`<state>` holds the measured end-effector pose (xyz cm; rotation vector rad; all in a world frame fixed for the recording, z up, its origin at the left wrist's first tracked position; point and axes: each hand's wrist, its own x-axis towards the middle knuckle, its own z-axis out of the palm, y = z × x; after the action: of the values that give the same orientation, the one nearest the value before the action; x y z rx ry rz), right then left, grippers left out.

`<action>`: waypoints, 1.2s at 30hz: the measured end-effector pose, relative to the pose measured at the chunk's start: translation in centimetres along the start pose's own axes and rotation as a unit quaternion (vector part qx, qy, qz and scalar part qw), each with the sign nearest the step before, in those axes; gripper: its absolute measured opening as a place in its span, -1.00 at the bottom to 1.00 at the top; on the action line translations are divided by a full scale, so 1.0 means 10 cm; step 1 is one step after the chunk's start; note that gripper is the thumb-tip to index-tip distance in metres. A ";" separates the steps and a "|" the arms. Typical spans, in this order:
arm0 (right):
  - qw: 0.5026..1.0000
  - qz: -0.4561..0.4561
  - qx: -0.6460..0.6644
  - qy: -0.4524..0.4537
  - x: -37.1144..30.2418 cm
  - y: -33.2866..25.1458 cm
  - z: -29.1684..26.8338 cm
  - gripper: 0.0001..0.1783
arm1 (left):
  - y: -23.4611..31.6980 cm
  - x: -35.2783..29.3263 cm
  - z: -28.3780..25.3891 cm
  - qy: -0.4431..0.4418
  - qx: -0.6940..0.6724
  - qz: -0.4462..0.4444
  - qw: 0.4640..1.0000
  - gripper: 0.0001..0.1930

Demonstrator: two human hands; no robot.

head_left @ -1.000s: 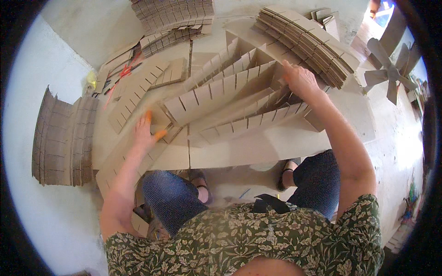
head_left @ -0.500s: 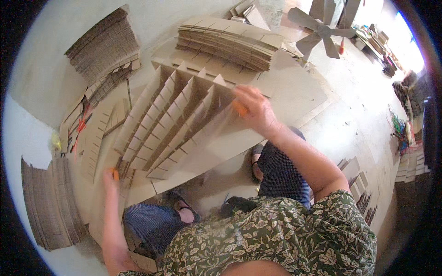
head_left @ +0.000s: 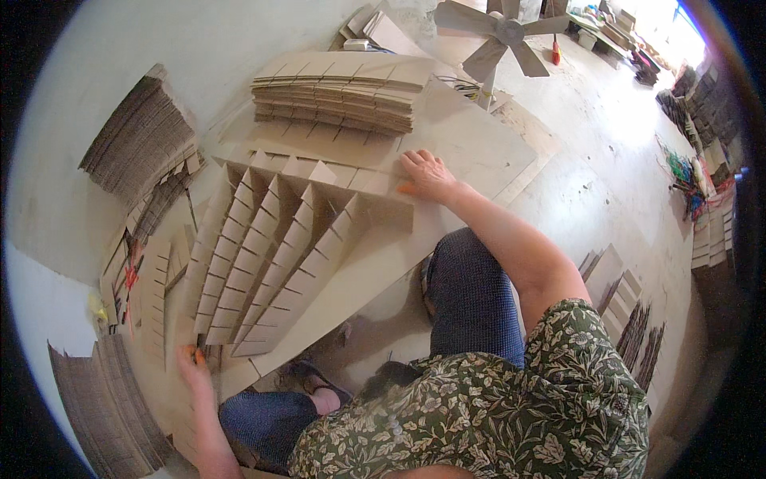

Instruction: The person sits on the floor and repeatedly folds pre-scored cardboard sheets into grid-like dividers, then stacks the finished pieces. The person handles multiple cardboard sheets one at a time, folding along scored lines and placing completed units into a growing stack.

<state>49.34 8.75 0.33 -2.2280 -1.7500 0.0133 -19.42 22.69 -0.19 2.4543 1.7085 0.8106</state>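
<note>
Since the earlier frame the right hand (head_left: 428,176) has slid to the divider grid's (head_left: 279,255) far corner, pressing flat; the left hand (head_left: 191,363) pinches its near edge on the floor (head_left: 606,176). Uneven pulling could pop the slotted strips loose.

I see a pale concrete floor (head_left: 622,184) carrying a large flat cardboard sheet (head_left: 479,152), a stack of slotted strips (head_left: 335,100) at its far edge, ribbed cardboard piles (head_left: 136,144) left, and a fan (head_left: 503,36) far right.

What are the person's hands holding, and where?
Both hands touch the slotted brown cardboard divider grid: right hand on its far end, left hand at its near corner.
</note>
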 end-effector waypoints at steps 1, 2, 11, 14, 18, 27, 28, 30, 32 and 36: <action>1.000 0.000 -0.013 0.004 0.07 -0.02 0.00 -0.39 | -0.11 -0.05 0.00 0.013 -0.024 0.002 1.000 -0.82; 0.999 0.015 -0.029 -0.016 0.12 0.00 0.01 -0.43 | -0.10 -0.05 0.01 0.009 0.000 -0.006 1.000 -0.82; 0.990 -0.041 -0.106 0.080 0.30 -0.01 -0.39 -0.80 | 0.25 -0.07 -0.13 -0.018 0.101 -0.027 0.994 -0.82; 0.983 -0.023 -0.085 0.160 0.30 -0.14 -0.78 -0.84 | 0.42 -0.06 -0.14 -0.039 0.084 -0.068 0.993 -0.77; 0.981 0.022 -0.069 0.180 0.00 -0.24 -1.08 -0.87 | 0.68 -0.14 -0.19 0.010 -0.016 -0.093 0.995 -0.70; 0.957 0.095 0.079 0.262 -0.50 -0.24 -0.84 -0.84 | 1.93 -0.51 -0.59 0.163 -0.085 0.061 0.981 -0.72; 0.944 0.083 0.116 0.298 -0.55 -0.29 -0.94 -0.84 | 2.13 -0.51 -0.65 0.174 -0.078 0.091 0.977 -0.72; 0.910 0.053 0.199 0.361 -0.66 -0.41 -1.12 -0.83 | 2.42 -0.54 -0.67 0.065 -0.282 0.064 0.955 -0.73; 0.893 0.036 0.292 0.340 -0.83 -0.65 -1.34 -0.84 | 2.76 -0.50 -0.66 -0.024 -0.406 0.051 0.912 -0.72; 0.875 0.049 0.425 0.229 -1.27 -1.35 -1.47 -0.82 | 3.46 -0.30 -0.49 -0.154 -0.631 -0.027 0.760 -0.66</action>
<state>36.16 -3.96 15.30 -1.4933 -1.0623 0.2150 7.50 5.27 14.01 1.4181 0.6281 0.9795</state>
